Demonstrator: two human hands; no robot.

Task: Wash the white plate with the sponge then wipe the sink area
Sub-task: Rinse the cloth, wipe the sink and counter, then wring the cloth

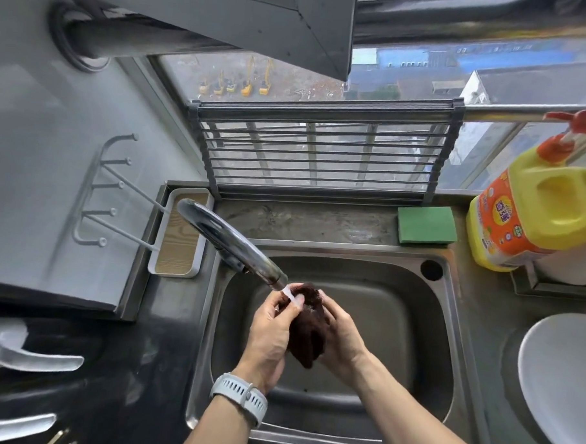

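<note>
Setting: kitchen counter of dark stone around one steel sink, seen from above, window behind.
Near left: two pale curved handles over glossy black counter, lower left of frame.
Wrist: one grey perforated watch strap on left forearm, low centre.
Left hand: fingers curled, thumb and forefinger pinching upper edge of dark cloth.
Right hand: fingers wrapped round other side of same cloth, gripping it.
Cloth: one, dark brown, nubby, bunched and hanging between both hands over sink basin, centre of frame.
Water: thin white stream from spout landing on top of cloth.
White plate: one, smooth, round, glossy, at right edge of frame on counter, well apart from hands.
Faucet: one, chrome, curved tube, reaching from centre left down to cloth.
Sink detail: rounded rectangular basin, brushed metal, one dark round hole at upper right corner of rim.
Tray: one, white rim, wood-grain insert, left of faucet.
Sponge: one, green, flat rectangle, on ledge behind sink, right of centre.
Detergent bottle: one, yellow plastic, orange label and cap, upper right.
Wall hooks: white rack, five pegs, on grey wall at left.
Drying rack: one, grey slatted, upright against window, upper centre.
</note>
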